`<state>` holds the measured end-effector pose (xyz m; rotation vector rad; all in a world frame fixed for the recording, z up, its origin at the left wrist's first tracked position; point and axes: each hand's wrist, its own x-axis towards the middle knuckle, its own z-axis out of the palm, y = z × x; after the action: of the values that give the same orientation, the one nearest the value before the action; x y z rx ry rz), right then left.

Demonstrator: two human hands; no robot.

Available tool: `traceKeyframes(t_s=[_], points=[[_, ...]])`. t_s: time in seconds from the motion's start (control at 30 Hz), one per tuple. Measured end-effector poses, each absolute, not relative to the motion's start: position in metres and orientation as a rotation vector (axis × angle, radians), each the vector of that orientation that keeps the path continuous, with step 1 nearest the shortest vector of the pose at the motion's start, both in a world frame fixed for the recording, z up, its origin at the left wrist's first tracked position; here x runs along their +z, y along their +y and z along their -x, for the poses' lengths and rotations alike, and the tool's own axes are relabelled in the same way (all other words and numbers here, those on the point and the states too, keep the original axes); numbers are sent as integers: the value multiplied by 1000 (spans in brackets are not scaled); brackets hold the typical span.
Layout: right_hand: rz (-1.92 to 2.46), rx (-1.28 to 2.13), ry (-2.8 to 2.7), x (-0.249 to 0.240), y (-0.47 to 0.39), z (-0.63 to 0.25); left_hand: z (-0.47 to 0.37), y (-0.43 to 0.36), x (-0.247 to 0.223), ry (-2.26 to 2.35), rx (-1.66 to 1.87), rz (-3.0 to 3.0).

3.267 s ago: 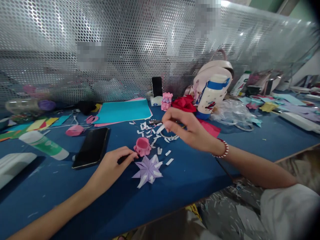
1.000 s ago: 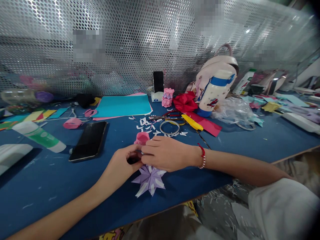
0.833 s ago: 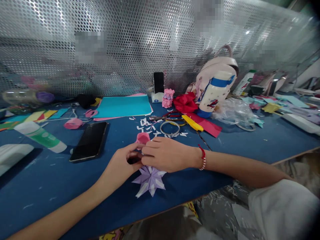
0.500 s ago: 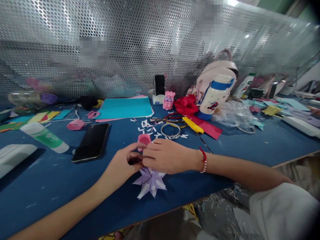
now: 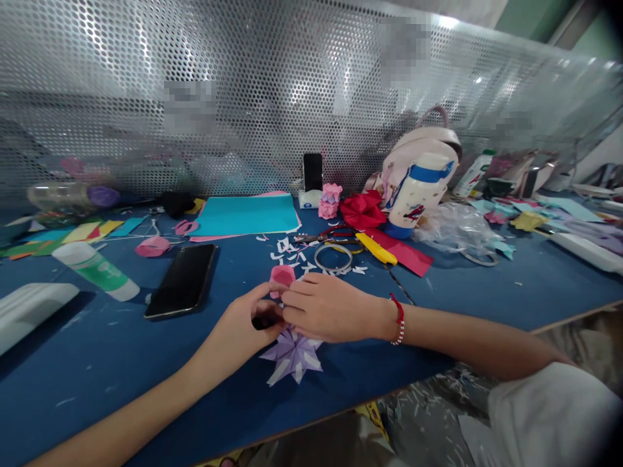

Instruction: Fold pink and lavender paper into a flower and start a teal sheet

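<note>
A purple folded paper star (image 5: 294, 357) with white strips on its points lies near the table's front edge. Over its far side my right hand (image 5: 331, 310) is bent, fingertips pressed together against those of my left hand. The fingers and thumb of my left hand (image 5: 253, 319) curve round a dark gap and meet there; what the fingertips of both hands pinch is hidden behind them. Just beyond the fingers stands a pink paper piece (image 5: 282, 279), partly covered by them. White paper scraps (image 5: 287, 246) lie behind it.
A black phone (image 5: 182, 280) and a glue tube (image 5: 97, 271) lie left. Behind are blue paper sheets (image 5: 248, 215), a silver ring (image 5: 333, 257), scissors (image 5: 335, 233), a yellow cutter (image 5: 376, 248), a red paper flower (image 5: 363, 209) and a bottle (image 5: 418, 194).
The view has shifted slightly, so things on the table appear a little lower and mostly further right. Both hands keep nearly the same pose at the star.
</note>
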<state>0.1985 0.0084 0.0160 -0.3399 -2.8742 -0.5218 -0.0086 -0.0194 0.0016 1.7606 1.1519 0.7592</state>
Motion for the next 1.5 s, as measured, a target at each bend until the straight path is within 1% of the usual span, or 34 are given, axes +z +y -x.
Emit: traceKeyframes(t_s=[0.3,0.63,0.9,1.07,1.27,1.5], points=[[342,-575,-2845,16,2,-197,7,-22,-8,1178,776,-1856],[378,-550,-2874,26,-9,-197,6,-21,-27,1157,811,-1913],[500,-545,-2877,29,-6,-199,7,-18,-9,1138,835,-1815],[615,-315,-2779,21,3,-201,13,-15,-2,1170,868,-1799],[702,-47,-2558,15,11,-202,15,-15,-2,1206,821,-1800],[717,224,-2527,13,13,-202,9,-16,1,1234,799,-1883]])
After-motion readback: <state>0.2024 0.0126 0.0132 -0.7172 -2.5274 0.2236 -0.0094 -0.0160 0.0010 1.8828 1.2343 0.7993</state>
